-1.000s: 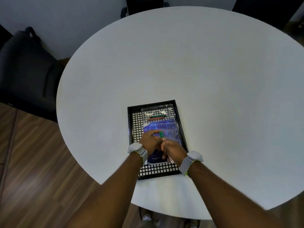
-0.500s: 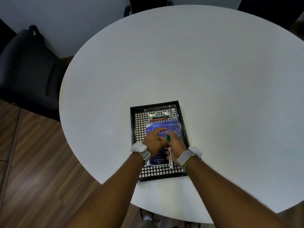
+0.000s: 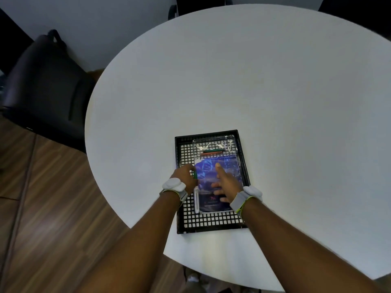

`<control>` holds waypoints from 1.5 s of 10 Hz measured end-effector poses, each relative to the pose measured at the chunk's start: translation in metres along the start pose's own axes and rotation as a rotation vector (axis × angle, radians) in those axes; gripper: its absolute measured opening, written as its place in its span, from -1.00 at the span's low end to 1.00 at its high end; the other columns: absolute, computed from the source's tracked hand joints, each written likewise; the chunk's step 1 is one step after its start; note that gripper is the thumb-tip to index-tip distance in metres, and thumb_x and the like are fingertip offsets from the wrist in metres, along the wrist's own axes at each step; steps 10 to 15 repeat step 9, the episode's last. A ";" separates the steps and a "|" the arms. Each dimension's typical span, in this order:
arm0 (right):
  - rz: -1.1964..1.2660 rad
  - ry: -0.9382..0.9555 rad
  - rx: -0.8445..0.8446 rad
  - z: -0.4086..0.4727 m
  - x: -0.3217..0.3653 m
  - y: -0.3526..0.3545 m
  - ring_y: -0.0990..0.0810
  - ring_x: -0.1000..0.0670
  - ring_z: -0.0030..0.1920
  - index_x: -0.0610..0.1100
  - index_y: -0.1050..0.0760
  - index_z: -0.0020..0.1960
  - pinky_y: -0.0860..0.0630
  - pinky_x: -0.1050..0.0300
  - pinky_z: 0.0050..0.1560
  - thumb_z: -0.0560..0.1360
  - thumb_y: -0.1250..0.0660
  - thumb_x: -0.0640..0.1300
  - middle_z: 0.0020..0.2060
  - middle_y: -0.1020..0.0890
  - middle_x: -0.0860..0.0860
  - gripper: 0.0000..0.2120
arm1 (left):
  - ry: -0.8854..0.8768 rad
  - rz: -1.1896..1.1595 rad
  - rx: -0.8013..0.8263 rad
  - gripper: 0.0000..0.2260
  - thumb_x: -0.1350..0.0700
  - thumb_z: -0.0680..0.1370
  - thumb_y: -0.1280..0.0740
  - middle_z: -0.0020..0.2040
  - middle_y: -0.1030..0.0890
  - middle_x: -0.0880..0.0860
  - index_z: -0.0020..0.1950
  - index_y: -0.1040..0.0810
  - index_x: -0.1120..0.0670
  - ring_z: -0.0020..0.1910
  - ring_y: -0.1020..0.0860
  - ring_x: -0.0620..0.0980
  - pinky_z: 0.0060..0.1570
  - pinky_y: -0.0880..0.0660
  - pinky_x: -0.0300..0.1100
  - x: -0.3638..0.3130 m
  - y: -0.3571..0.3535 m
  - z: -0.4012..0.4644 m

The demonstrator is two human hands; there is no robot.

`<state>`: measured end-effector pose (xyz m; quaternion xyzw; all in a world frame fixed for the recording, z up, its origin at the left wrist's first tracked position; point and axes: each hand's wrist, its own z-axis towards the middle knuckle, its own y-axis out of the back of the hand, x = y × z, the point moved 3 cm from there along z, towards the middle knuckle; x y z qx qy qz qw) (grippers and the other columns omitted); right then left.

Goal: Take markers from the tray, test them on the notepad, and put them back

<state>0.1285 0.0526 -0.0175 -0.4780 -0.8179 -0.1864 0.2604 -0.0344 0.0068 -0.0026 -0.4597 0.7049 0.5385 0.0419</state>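
Note:
A black mesh tray (image 3: 211,226) sits on the white round table (image 3: 254,81) near its front edge. A blue-covered notepad (image 3: 227,167) lies in the tray. At the tray's far end is a clear pouch (image 3: 213,144) holding a green and a red marker (image 3: 212,152). A white marker with a green cap (image 3: 197,200) lies along the notepad's left edge. My left hand (image 3: 185,176) is curled on its green end. My right hand (image 3: 226,183) rests over the notepad with fingers spread, holding nothing.
A dark chair (image 3: 44,85) stands off the table's left side, and another chair (image 3: 201,5) sits at the far edge. Wooden floor (image 3: 42,208) shows at the lower left. The tray lies close to the table's front rim.
My right hand let go of the green-capped marker and opened over the notepad. The marker shifted left to the notepad's edge, now in my left hand.

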 end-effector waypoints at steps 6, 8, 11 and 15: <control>-0.156 0.068 -0.043 -0.001 0.019 0.000 -0.51 -0.17 -0.09 -0.29 -0.47 0.27 -0.54 -0.20 0.07 0.58 -0.23 0.08 -0.01 -0.53 -0.19 -0.53 | 0.089 0.232 0.065 -0.85 0.16 0.46 -0.33 -0.02 -0.67 0.15 -0.02 -0.63 0.14 -0.11 -0.64 0.12 -0.20 -0.46 -0.19 0.013 -0.001 0.011; -0.371 0.284 -0.140 -0.027 0.071 0.012 -0.36 -0.10 -0.45 -0.13 -0.30 -0.46 -0.33 0.02 -0.22 0.59 -0.22 0.05 -0.50 -0.37 -0.08 -0.51 | 0.032 -0.009 -0.053 -0.82 0.08 0.51 -0.35 -0.05 -0.70 0.16 -0.09 -0.67 0.17 -0.07 -0.64 0.14 -0.18 -0.44 -0.22 -0.033 0.029 0.003; -0.431 0.396 -0.183 -0.054 0.109 0.019 -0.28 -0.06 -0.50 -0.13 -0.22 -0.50 -0.26 0.03 -0.23 0.62 -0.17 0.02 -0.54 -0.31 -0.07 -0.46 | -0.025 -0.120 -0.118 -0.82 0.05 0.50 -0.37 -0.11 -0.69 0.13 -0.12 -0.67 0.14 -0.09 -0.63 0.14 -0.13 -0.50 -0.17 -0.071 0.056 -0.004; -0.431 0.396 -0.183 -0.054 0.109 0.019 -0.28 -0.06 -0.50 -0.13 -0.22 -0.50 -0.26 0.03 -0.23 0.62 -0.17 0.02 -0.54 -0.31 -0.07 -0.46 | -0.025 -0.120 -0.118 -0.82 0.05 0.50 -0.37 -0.11 -0.69 0.13 -0.12 -0.67 0.14 -0.09 -0.63 0.14 -0.13 -0.50 -0.17 -0.071 0.056 -0.004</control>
